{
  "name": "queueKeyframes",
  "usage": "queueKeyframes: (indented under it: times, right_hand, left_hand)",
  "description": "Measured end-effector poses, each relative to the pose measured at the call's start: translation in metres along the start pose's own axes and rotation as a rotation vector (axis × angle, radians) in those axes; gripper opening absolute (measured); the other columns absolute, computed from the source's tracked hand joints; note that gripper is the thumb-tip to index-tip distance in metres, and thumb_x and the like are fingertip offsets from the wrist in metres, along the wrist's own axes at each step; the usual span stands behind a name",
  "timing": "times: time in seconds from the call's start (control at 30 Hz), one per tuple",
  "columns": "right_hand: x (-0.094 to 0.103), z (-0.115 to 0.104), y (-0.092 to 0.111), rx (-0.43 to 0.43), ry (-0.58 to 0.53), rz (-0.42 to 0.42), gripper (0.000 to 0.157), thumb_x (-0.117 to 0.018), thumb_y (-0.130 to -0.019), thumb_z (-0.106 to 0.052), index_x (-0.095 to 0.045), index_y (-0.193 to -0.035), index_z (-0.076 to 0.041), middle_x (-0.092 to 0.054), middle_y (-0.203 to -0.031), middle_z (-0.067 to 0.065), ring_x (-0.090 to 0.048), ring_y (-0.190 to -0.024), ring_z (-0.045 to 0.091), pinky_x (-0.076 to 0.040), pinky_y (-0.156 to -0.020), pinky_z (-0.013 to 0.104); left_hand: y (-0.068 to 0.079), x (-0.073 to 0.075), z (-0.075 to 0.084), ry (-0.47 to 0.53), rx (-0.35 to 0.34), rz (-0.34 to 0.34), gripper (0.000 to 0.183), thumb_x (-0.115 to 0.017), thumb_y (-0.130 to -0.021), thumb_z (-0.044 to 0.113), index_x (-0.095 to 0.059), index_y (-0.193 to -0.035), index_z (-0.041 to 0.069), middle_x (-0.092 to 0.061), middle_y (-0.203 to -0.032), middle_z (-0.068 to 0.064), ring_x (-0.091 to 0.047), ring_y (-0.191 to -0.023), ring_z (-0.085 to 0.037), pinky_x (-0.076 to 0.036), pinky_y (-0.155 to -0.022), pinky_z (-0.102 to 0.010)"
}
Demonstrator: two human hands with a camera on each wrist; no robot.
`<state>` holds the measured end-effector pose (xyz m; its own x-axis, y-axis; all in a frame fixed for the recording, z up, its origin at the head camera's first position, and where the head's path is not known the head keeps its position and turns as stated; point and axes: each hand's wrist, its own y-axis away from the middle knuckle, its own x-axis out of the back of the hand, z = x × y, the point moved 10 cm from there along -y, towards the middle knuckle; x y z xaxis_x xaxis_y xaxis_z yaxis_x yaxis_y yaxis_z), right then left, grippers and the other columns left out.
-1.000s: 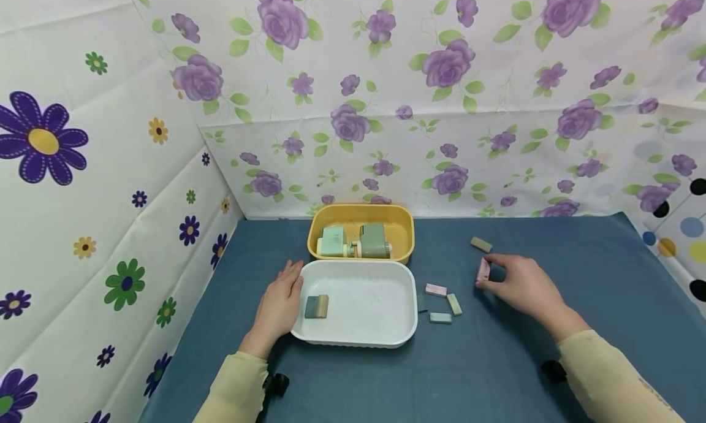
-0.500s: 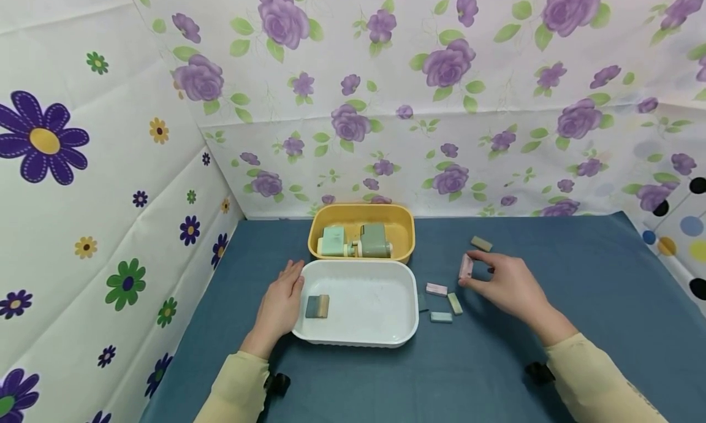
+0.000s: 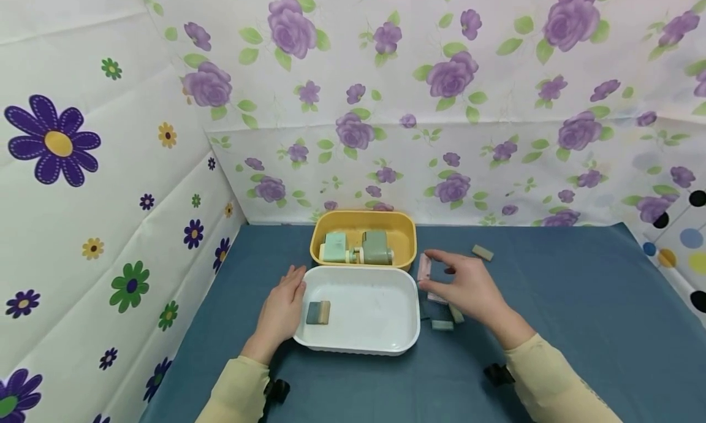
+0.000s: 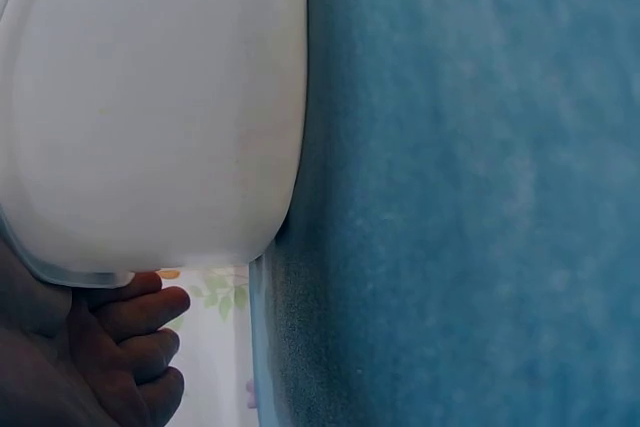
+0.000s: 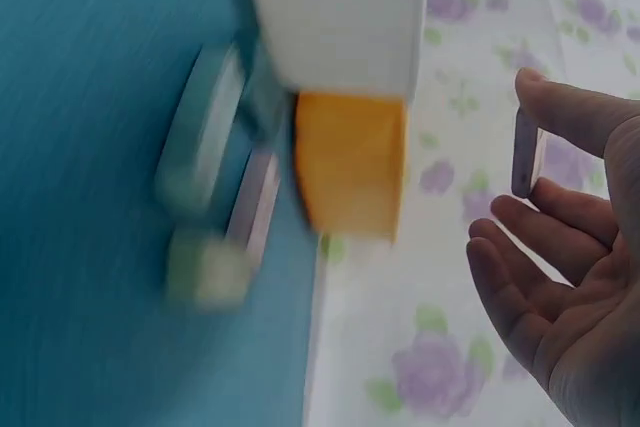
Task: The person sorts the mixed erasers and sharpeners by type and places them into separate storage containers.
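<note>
Up in the air now, the pink block (image 3: 424,268), pinched at its two ends between thumb and fingertip of the right hand (image 3: 463,285), the gap only as wide as the block is long, the other fingers loosely bent. It's off the counter (image 3: 380,386), just by the right rim of the white tray (image 3: 369,312); its long axis runs nearly straight away from the person, far end leaning a touch right. Its ends are covered by the fingers. Below, that same hand cuts across a second pink block (image 3: 437,298) and a green block (image 3: 456,313); a dark block (image 3: 424,313) is mostly lost against the tray's side, and in the right wrist view that cluster smears with blur. A blue block (image 3: 442,326) lies crosswise nearby, a tan block (image 3: 483,252) slanting farther off. Over on the other side, the left hand (image 3: 280,308) lies flat-fingered along the tray wall, gripping nothing, its thumb hard to make out. Smooth, glossy, round-cornered, that tray; two blocks (image 3: 318,312) sit side by side inside, long axes front to back. It hides the near wall of the yellow tray (image 3: 405,242). Matt blue cloth underneath, creased floral sheeting (image 3: 353,171) behind.
</note>
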<state>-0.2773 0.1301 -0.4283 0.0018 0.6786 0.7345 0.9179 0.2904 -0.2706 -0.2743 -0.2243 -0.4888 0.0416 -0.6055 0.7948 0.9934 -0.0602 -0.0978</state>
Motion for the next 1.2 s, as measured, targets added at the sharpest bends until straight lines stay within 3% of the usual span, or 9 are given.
queueKeyframes:
  times: [0.2,0.37,0.53,0.7,0.97,1.2]
  right_hand:
    - [-0.034,-0.042,-0.01,0.104,-0.066,-0.056,0.062,-0.09,-0.091,-0.033,-0.069,-0.144,-0.009,-0.074,-0.135,0.008,-0.073,-0.112,0.029,-0.064,-0.09,0.049]
    - [-0.075,-0.067,-0.017,0.092,-0.129,-0.174,0.056,-0.09,-0.09,-0.036,-0.074,-0.137,-0.011,-0.077,-0.127,0.0,-0.073,-0.114,0.024,-0.064,-0.09,0.046]
    - [-0.115,-0.084,-0.025,0.08,-0.065,-0.286,0.053,-0.092,-0.086,-0.037,-0.077,-0.131,-0.013,-0.078,-0.12,-0.001,-0.072,-0.112,0.022,-0.063,-0.093,0.043]
    - [-0.145,-0.087,-0.03,0.042,0.017,-0.333,0.053,-0.094,-0.083,-0.035,-0.078,-0.129,-0.013,-0.078,-0.117,-0.001,-0.072,-0.108,0.021,-0.062,-0.093,0.04]
    - [-0.169,-0.084,-0.033,-0.025,0.081,-0.354,0.051,-0.096,-0.082,-0.034,-0.08,-0.126,-0.015,-0.077,-0.114,-0.007,-0.066,-0.098,0.009,-0.06,-0.093,0.035]
    - [-0.175,-0.083,-0.034,-0.023,0.139,-0.336,0.043,-0.093,-0.084,-0.032,-0.079,-0.121,-0.017,-0.07,-0.094,-0.01,-0.058,-0.08,0.01,-0.055,-0.075,0.03]
  left_hand:
    - [-0.001,0.001,0.002,-0.005,0.001,-0.002,0.049,-0.045,-0.117,0.02,-0.044,-0.161,-0.002,-0.044,-0.165,-0.02,-0.03,-0.159,-0.032,-0.024,-0.13,-0.055]
    - [-0.003,0.001,0.002,-0.02,-0.01,0.001,0.049,-0.044,-0.117,0.02,-0.044,-0.161,-0.002,-0.045,-0.164,-0.02,-0.031,-0.159,-0.032,-0.025,-0.13,-0.056]
    - [-0.002,0.0,0.0,-0.034,-0.006,-0.01,0.049,-0.043,-0.118,0.021,-0.044,-0.161,-0.001,-0.045,-0.165,-0.019,-0.031,-0.159,-0.032,-0.025,-0.13,-0.055]
    - [-0.001,0.0,0.001,-0.031,-0.012,-0.012,0.049,-0.043,-0.118,0.021,-0.044,-0.161,-0.002,-0.045,-0.164,-0.02,-0.031,-0.158,-0.033,-0.025,-0.13,-0.056]
    - [-0.001,-0.001,0.003,-0.014,-0.031,-0.003,0.049,-0.044,-0.117,0.021,-0.045,-0.16,-0.002,-0.046,-0.163,-0.021,-0.032,-0.158,-0.033,-0.025,-0.13,-0.057]
    - [-0.002,-0.001,0.002,0.0,-0.036,0.005,0.048,-0.044,-0.117,0.019,-0.045,-0.16,-0.003,-0.046,-0.163,-0.021,-0.032,-0.158,-0.034,-0.026,-0.129,-0.058]
